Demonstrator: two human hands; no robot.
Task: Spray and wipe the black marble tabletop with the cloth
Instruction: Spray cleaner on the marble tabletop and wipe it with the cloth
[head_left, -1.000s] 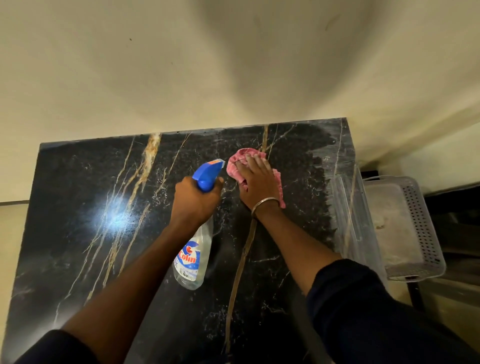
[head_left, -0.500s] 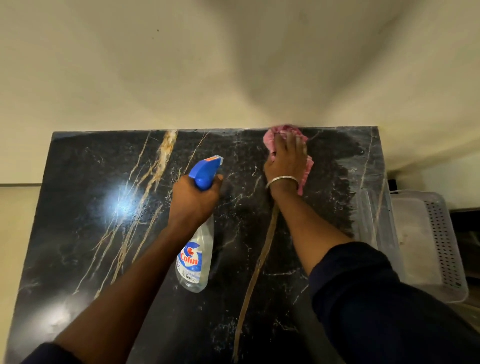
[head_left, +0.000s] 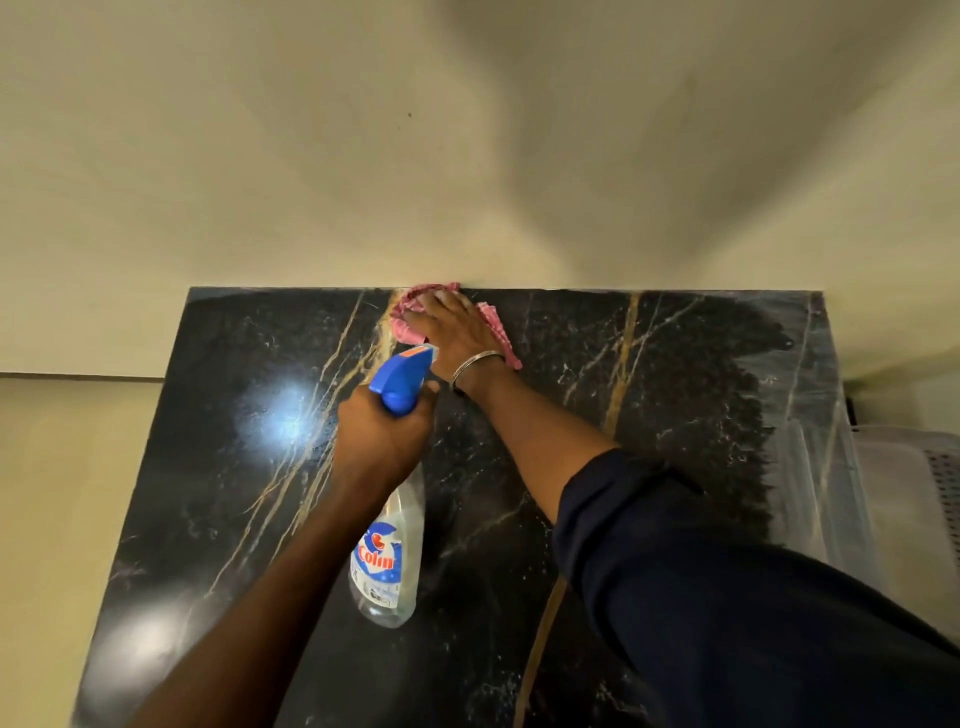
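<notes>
The black marble tabletop (head_left: 675, 395) with gold and white veins fills the lower part of the view. My right hand (head_left: 452, 330), a metal bangle at its wrist, presses flat on a pink cloth (head_left: 493, 325) at the table's far edge, against the wall. My left hand (head_left: 382, 441) grips the neck of a clear spray bottle (head_left: 387, 561) with a blue trigger head, held above the middle of the table with its nozzle toward the far edge.
A cream wall (head_left: 467, 156) rises right behind the table's far edge. A white perforated plastic basket (head_left: 914, 499) stands beside the table's right edge. A wet, smeared band shows along the tabletop's right side. Lamp glare sits on the left part.
My right hand has slid the cloth from the table's middle to the far edge, then leftward along it. The bottle hand has stayed near the centre.
</notes>
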